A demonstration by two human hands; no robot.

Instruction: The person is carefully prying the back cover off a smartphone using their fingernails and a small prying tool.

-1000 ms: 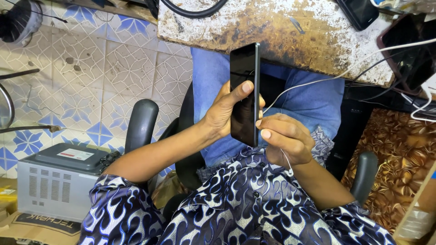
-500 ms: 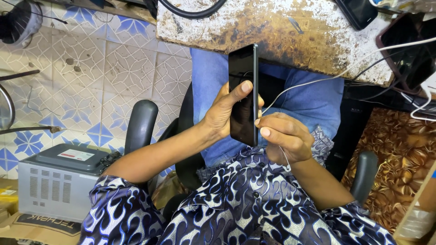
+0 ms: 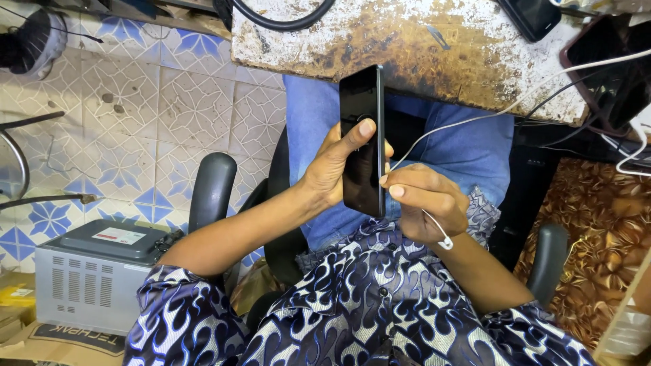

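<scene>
My left hand (image 3: 336, 165) grips a black smartphone (image 3: 361, 105) held upright over my lap, thumb lying across its dark screen. My right hand (image 3: 424, 203) sits against the phone's right edge near the bottom, pinching a thin white cable (image 3: 475, 118) between thumb and forefinger. The cable runs up and right toward the worn table (image 3: 420, 41), and its small white end (image 3: 445, 242) dangles below my right hand. I am seated in a black office chair (image 3: 212, 190), wearing blue jeans and a blue-and-white patterned shirt.
A grey metal box unit (image 3: 95, 268) stands on the tiled floor at lower left. More phones (image 3: 536, 17) and cables lie on the table at upper right. A brown patterned cushion (image 3: 603, 237) sits at the right. A thick black cable (image 3: 281, 20) loops on the table's top edge.
</scene>
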